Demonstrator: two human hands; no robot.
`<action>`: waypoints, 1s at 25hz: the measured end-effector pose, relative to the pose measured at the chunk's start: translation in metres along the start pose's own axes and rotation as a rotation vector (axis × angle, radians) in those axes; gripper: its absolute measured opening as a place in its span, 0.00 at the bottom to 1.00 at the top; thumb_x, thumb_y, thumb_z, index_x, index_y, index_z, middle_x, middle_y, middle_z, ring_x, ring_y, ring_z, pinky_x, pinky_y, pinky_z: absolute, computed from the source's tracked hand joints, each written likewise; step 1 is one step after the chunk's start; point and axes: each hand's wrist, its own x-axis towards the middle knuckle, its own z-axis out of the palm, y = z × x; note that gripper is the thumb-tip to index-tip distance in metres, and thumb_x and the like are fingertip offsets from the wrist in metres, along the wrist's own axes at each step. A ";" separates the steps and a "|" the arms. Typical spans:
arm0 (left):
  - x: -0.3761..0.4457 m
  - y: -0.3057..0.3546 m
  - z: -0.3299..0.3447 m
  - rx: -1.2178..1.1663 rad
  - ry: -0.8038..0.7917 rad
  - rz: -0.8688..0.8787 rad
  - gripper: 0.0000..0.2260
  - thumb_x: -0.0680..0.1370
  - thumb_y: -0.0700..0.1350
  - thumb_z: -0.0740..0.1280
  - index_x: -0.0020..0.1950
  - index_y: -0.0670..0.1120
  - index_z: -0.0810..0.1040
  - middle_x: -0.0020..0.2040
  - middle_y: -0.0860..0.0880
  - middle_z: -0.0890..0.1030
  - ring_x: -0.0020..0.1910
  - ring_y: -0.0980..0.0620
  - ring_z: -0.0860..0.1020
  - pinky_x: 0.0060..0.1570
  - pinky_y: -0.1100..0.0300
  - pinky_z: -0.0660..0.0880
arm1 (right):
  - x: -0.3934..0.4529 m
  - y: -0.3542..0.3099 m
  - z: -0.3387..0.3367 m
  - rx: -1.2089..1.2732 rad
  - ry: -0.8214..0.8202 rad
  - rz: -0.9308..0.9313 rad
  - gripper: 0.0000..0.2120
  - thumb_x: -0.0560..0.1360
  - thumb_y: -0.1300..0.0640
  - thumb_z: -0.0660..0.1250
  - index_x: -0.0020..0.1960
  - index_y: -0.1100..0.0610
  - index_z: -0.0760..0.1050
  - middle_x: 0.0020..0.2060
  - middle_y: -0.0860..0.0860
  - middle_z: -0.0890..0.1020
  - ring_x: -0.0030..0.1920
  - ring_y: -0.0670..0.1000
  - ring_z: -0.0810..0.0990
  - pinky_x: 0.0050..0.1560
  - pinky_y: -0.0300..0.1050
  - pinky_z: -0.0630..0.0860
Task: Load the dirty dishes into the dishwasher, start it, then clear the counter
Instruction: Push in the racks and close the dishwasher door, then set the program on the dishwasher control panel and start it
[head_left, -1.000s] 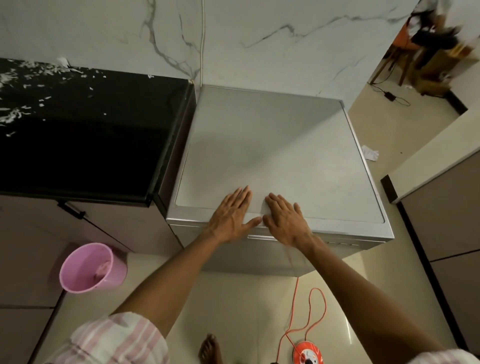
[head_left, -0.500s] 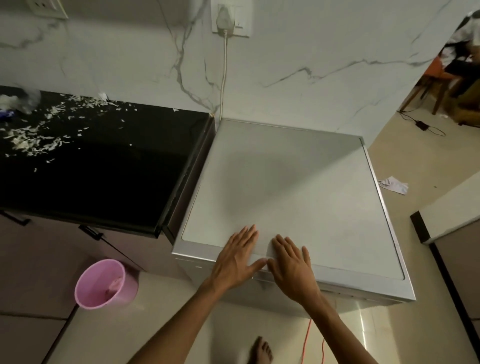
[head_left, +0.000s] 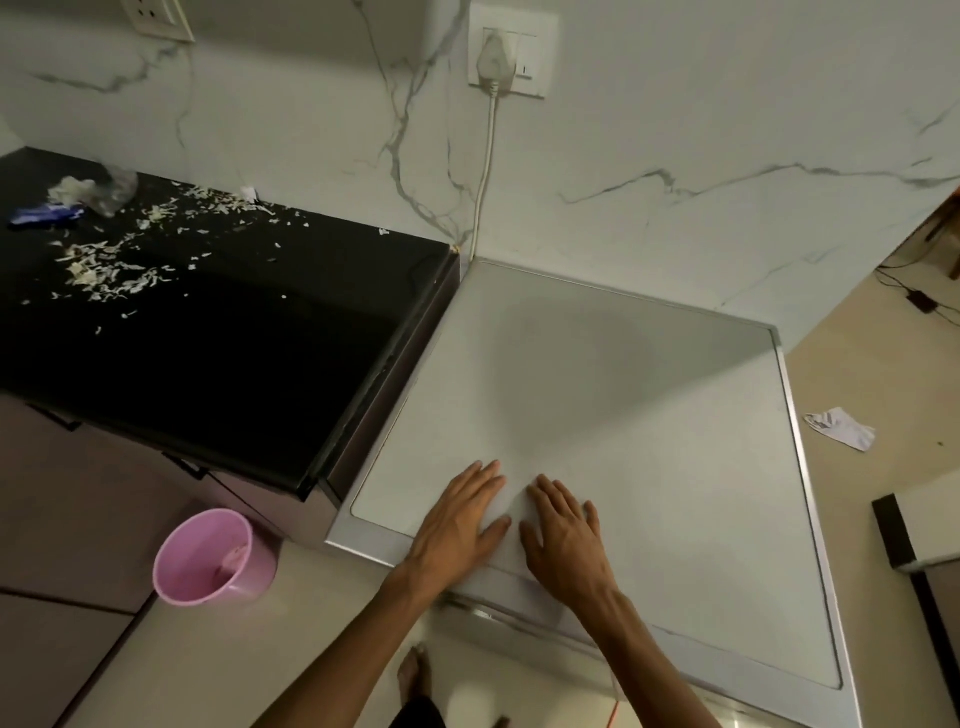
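The dishwasher (head_left: 649, 395) is a silver box with a flat grey top, standing against the marble wall; its door is hidden below the front edge. My left hand (head_left: 457, 519) and my right hand (head_left: 563, 530) lie flat side by side on its top near the front edge, fingers straight, holding nothing. To the left is the black counter (head_left: 234, 332), strewn with pale food scraps (head_left: 114, 260), a blue wrapper (head_left: 44, 215) and a crumpled clear bag (head_left: 111, 187) at its far end. No dishes are in view.
A pink bucket (head_left: 208, 556) stands on the floor below the counter's corner. The dishwasher's white cord runs up to a wall socket (head_left: 506, 54). A crumpled white paper (head_left: 841, 428) lies on the floor at right. A cabinet corner (head_left: 914, 525) juts in at right.
The view has tilted up, bringing the socket and the littered end of the counter into sight. Both hands stay flat on the dishwasher top, near its front edge.
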 end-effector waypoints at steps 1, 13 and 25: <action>0.010 -0.005 -0.004 0.004 0.014 -0.005 0.27 0.82 0.60 0.54 0.79 0.51 0.56 0.79 0.56 0.52 0.75 0.63 0.43 0.71 0.68 0.42 | 0.010 -0.001 -0.002 0.001 0.000 0.001 0.27 0.83 0.48 0.51 0.79 0.54 0.52 0.79 0.50 0.51 0.79 0.49 0.46 0.77 0.55 0.43; 0.108 -0.061 -0.058 -0.065 0.164 0.085 0.26 0.82 0.55 0.58 0.77 0.45 0.60 0.78 0.48 0.61 0.78 0.53 0.55 0.72 0.66 0.50 | 0.114 -0.040 -0.026 0.021 0.083 0.103 0.27 0.83 0.46 0.52 0.79 0.53 0.54 0.78 0.50 0.57 0.78 0.49 0.52 0.77 0.53 0.47; 0.171 -0.083 -0.087 -0.088 0.218 0.077 0.24 0.83 0.53 0.57 0.77 0.48 0.60 0.77 0.50 0.61 0.77 0.54 0.56 0.73 0.65 0.52 | 0.203 -0.070 -0.088 -0.050 0.204 -0.007 0.27 0.83 0.46 0.53 0.78 0.53 0.55 0.77 0.51 0.60 0.77 0.49 0.56 0.77 0.55 0.51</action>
